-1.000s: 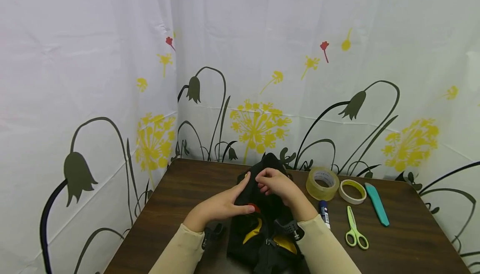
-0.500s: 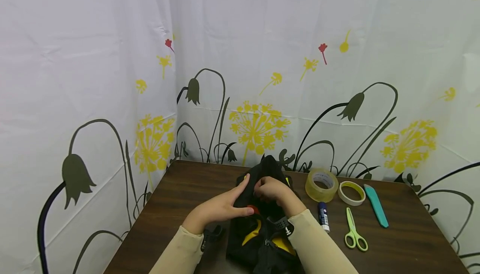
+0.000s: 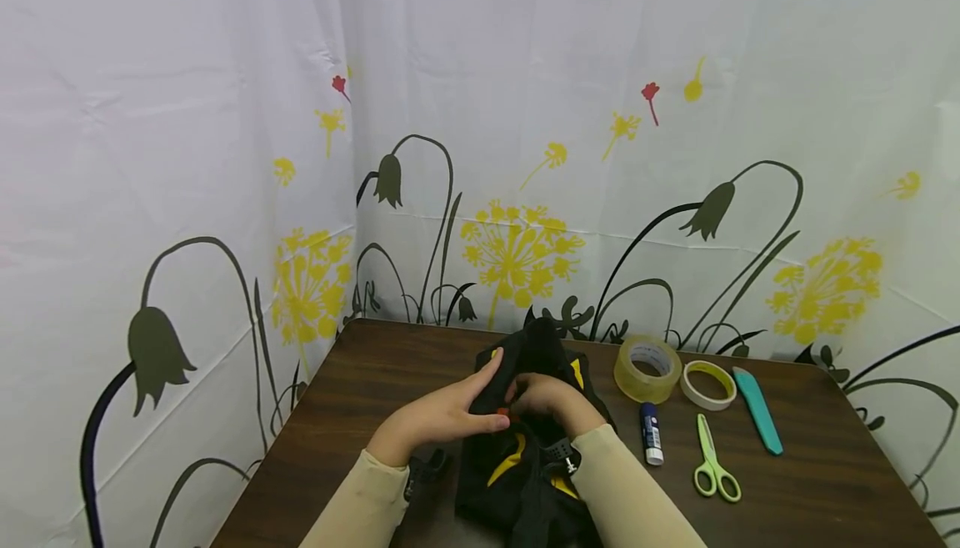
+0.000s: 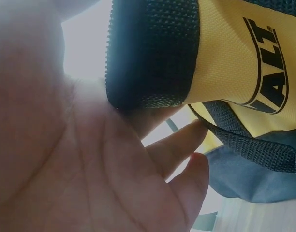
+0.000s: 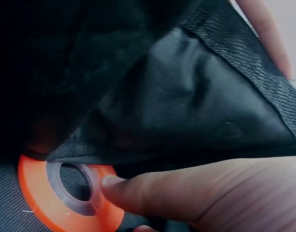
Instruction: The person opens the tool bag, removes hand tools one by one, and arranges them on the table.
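Observation:
A black and yellow tool bag (image 3: 487,494) lies on the table at the front, its mouth held apart. On its left side my left hand (image 3: 435,414) grips the zippered edge, the thumb over it; in the left wrist view the fingers go behind the yellow lettered panel (image 4: 225,58). My right hand (image 3: 553,402) is inside the bag opening. There, in the right wrist view, an orange tape roll (image 5: 37,188) with a clear core lies against the black lining, and a fingertip of the right hand presses on its side. The other right fingers are mostly hidden.
Right of the bag are a clear packing tape roll (image 3: 628,379), a narrow tape roll (image 3: 696,398), a teal box cutter (image 3: 758,413), a glue stick (image 3: 652,435) and green scissors (image 3: 707,456). A patterned curtain (image 3: 637,47) hangs behind the brown table (image 3: 825,490).
My right hand has gone from above the bag's mouth down into it and a little toward me, to the orange tape roll. The left hand keeps its grip.

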Available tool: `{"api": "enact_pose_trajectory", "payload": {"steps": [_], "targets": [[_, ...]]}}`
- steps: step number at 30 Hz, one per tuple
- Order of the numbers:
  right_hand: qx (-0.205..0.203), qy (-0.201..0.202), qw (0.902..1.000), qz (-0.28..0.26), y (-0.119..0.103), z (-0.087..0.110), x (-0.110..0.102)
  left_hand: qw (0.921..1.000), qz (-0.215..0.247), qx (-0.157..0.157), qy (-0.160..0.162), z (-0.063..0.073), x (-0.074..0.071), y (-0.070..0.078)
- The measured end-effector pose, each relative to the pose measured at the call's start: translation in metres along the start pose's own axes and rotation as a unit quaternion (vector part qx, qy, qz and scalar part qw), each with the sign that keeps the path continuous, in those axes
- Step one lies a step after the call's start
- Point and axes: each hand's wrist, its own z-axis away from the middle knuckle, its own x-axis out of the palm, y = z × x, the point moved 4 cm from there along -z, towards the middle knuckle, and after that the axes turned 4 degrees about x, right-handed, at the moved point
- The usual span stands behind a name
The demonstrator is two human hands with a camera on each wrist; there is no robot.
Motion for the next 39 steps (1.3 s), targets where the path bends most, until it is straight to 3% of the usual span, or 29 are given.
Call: {"api": "enact_pose_trajectory", "payload": {"steps": [4,10,21,34,39], "targets": [[-0.008,0.002,0.9993,0.036,-0.0009,-0.0010,-0.0002,1.0000,-0.004,0.001,0.000,-0.0010,-0.0008,0.0002],[-0.014,-0.003,0.9996,0.026,-0.0003,-0.0026,-0.0046,0.9999,-0.011,0.007,0.001,-0.0051,-0.0030,0.0014],[0.001,0.034,0.9992,0.022,-0.0030,-0.0057,0.0001,0.9996,-0.024,0.008,0.011,-0.0046,-0.0030,0.0022],[0.002,0.044,0.9963,0.074,0.0035,-0.0054,0.0026,0.9998,-0.019,0.008,0.007,-0.0057,0.0036,0.0025],[0.005,0.051,0.9963,0.070,0.0013,-0.0025,0.0045,0.9998,-0.014,0.008,0.008,-0.0060,0.0038,0.0016]]}}
